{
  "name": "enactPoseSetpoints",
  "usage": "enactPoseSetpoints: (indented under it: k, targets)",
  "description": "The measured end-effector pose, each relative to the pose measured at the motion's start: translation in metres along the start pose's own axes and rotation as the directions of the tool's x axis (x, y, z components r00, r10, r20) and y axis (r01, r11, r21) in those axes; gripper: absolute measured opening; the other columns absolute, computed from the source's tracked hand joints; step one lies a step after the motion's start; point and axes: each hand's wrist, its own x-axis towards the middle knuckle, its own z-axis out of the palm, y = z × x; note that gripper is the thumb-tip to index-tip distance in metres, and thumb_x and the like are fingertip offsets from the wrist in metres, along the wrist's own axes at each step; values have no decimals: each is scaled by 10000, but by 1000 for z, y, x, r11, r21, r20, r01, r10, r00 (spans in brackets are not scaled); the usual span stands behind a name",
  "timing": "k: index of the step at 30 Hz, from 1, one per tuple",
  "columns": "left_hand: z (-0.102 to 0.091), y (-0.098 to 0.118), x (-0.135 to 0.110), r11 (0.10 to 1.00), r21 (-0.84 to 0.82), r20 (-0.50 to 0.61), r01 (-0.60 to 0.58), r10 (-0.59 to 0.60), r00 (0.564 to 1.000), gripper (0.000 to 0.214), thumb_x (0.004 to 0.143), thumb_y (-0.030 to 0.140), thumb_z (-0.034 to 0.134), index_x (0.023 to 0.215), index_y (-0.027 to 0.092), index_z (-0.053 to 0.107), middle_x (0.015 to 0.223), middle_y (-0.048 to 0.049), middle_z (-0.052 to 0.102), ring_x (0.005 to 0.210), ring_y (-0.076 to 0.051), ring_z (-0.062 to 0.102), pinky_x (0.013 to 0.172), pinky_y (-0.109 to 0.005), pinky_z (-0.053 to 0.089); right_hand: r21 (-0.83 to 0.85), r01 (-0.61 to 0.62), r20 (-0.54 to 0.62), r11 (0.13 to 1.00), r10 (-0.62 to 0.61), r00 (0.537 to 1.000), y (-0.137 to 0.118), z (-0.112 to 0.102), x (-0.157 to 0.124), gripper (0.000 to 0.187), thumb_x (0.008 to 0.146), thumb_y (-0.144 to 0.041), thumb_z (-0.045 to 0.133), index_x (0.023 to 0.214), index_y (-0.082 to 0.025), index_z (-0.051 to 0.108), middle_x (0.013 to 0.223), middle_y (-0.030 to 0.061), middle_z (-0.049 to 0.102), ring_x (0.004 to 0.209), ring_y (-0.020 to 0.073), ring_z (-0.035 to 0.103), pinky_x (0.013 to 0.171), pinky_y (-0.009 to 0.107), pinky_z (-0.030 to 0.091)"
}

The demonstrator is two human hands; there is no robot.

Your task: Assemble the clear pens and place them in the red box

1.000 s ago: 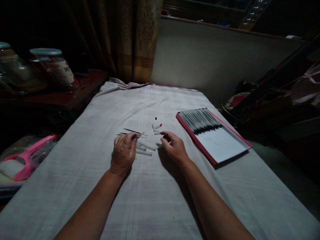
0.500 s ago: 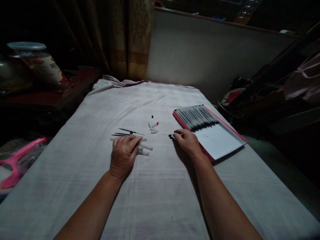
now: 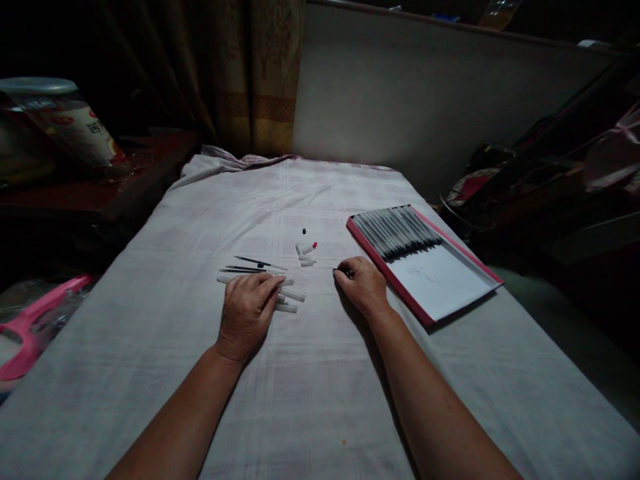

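tubes [image 3: 294, 295], pale and slim, lay on the cloth [image 3: 300, 400] by the left hand [image 3: 249, 307], fingers curled, grip impossible to tell; they looked light, stiff, apt to roll, best pinched mid-length! the right hand [image 3: 363, 285], fingers bent, met dark bits [image 3: 350, 273], hold unclear.

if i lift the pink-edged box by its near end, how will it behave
The box probably feels heavier at its far end, where the pens all lie. They may slide if it tilts, since they fill only part of it. Its thin walls suggest card, so it might flex.
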Motion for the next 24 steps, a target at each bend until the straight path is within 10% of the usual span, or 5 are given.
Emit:
enactPoseSetpoints:
  k: [9,24]
  targets:
    - [-2,0,0,1000,-20,36,19,-18,999,244,950,264,516,1121,240,689,1005,-71,719,943,-238,644,847,-394,451,649,-63,20,758,66,998,-20,3,-11,138,731,-327,647,779,-199,662,734,21,695,624,148,594,605,269,483]
    - [-1,1,-1,1000,-28,34,4,-3,999,238,963,279,510,1120,221,679,996,-74,716,930,-237,638,845,-388,445,793,-225,231,566,63,971,-43,18,-25,119,745,-301,626,803,-198,620,787,25,723,515,117,584,447,222,471]
